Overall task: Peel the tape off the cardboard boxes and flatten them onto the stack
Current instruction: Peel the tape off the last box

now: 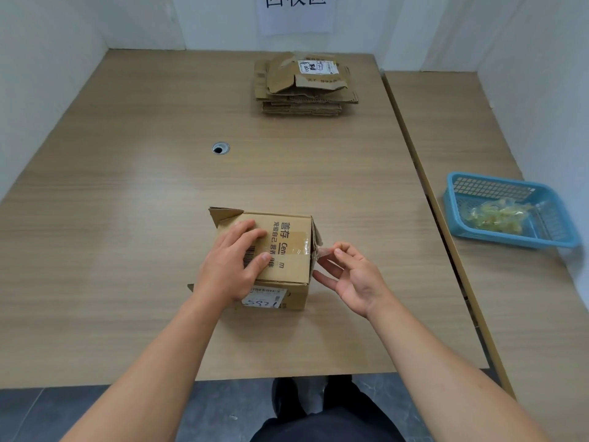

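A small brown cardboard box (287, 237) with printed text and a barcode stands near the table's front middle. Clear tape (298, 244) runs across its top and down its right side. My left hand (234, 264) lies flat on the box top, fingers straight, pressing it down. At the box's right edge, my right hand (352, 275) pinches the loose end of the tape between thumb and forefinger, its other fingers spread. Far back on the table sits the stack of flattened boxes (302, 87).
A blue plastic basket (497, 186) holding crumpled clear tape (492, 216) sits on the adjoining table at the right. A round cable hole (220, 148) is left of centre. White walls close in the back and sides; a paper sign (296, 11) hangs behind the stack.
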